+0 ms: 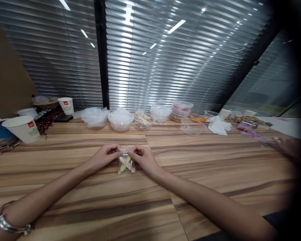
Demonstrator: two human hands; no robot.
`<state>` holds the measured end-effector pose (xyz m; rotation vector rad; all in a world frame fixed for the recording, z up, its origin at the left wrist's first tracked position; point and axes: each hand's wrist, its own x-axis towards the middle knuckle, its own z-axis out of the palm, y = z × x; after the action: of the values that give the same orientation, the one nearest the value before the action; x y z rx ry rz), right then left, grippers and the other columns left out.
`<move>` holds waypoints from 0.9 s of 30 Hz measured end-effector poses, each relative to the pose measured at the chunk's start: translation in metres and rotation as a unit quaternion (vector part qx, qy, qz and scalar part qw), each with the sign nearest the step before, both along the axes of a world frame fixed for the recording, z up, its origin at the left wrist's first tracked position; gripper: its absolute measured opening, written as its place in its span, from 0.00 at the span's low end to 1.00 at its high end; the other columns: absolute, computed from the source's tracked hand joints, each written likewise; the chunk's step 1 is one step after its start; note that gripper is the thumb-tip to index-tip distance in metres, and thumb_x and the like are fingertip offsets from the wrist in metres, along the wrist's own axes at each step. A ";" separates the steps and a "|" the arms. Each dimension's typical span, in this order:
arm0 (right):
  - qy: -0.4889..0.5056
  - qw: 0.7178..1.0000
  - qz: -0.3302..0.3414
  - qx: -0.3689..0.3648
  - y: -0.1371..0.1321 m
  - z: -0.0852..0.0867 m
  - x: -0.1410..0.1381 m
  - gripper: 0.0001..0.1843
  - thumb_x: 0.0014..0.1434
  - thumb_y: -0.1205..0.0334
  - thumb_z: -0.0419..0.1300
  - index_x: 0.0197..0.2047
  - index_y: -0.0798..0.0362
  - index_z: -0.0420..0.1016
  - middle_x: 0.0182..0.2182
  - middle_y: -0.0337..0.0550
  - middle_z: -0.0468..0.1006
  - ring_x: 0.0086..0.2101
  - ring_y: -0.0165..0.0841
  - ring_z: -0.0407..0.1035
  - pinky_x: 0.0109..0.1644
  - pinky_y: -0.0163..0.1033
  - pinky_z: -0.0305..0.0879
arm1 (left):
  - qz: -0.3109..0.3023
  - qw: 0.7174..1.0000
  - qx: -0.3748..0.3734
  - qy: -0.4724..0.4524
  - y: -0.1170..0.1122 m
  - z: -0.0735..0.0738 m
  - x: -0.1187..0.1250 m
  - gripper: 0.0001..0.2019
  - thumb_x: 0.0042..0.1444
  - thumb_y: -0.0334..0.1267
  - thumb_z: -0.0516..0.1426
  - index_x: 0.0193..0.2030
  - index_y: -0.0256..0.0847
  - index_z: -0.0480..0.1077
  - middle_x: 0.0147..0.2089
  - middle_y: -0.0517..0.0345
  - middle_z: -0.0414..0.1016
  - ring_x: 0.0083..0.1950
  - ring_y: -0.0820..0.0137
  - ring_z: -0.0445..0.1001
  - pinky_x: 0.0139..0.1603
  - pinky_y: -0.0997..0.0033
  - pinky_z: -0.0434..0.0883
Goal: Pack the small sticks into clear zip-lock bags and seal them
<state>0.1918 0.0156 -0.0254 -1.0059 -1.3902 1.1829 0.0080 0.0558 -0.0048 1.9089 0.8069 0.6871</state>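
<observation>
A small clear plastic bag point(126, 164) with yellow-green and pink pieces inside stands on the wooden table point(150, 187) in front of me. My left hand point(105, 156) pinches the bag's top edge from the left, fingers closed. From the right, my right hand point(143, 158) pinches the same top edge, fingers closed too. A silver bangle sits on my left wrist.
Along the blinds stand clear plastic bowls point(120, 121), a stack of lidded containers point(181, 110), crumpled white paper point(218, 126) and small paper cups. A large white paper cup point(23, 128) stands at the left. Another person's hand point(287, 146) rests at the far right.
</observation>
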 end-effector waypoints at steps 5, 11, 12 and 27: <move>-0.018 0.999 0.025 0.009 -0.002 0.001 0.000 0.11 0.51 0.55 0.60 0.28 0.55 0.69 0.24 0.38 0.69 0.25 0.27 0.62 0.28 0.31 0.58 | -0.015 1.000 0.005 -0.005 0.002 -0.005 0.000 0.12 0.53 0.44 0.55 0.32 0.35 0.70 0.31 0.58 0.71 0.34 0.70 0.67 0.36 0.73 0.64; -0.067 0.997 0.026 0.038 -0.003 0.001 0.000 0.09 0.54 0.57 0.58 0.30 0.55 0.69 0.25 0.37 0.69 0.26 0.27 0.62 0.30 0.32 0.57 | -0.014 1.000 0.023 0.008 0.003 -0.009 -0.002 0.13 0.53 0.45 0.55 0.32 0.36 0.70 0.29 0.59 0.69 0.31 0.72 0.66 0.32 0.75 0.63; -0.080 0.996 0.024 0.043 -0.003 0.001 0.000 0.08 0.54 0.58 0.57 0.30 0.55 0.69 0.26 0.37 0.69 0.27 0.28 0.62 0.30 0.32 0.57 | -0.017 0.999 0.026 0.011 0.002 -0.008 -0.002 0.13 0.53 0.45 0.55 0.32 0.36 0.70 0.29 0.59 0.69 0.31 0.72 0.65 0.32 0.75 0.63; -0.036 0.999 -0.029 0.018 0.001 -0.007 0.002 0.08 0.54 0.57 0.57 0.30 0.53 0.67 0.24 0.35 0.66 0.24 0.26 0.59 0.26 0.30 0.55 | 0.045 0.999 0.017 -0.025 0.005 -0.009 -0.003 0.11 0.53 0.43 0.55 0.30 0.35 0.69 0.28 0.60 0.68 0.31 0.72 0.65 0.32 0.75 0.61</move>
<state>0.1938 0.0170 -0.0324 -1.0654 -1.4231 1.0859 0.0047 0.0610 -0.0138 1.8875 0.8586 0.8039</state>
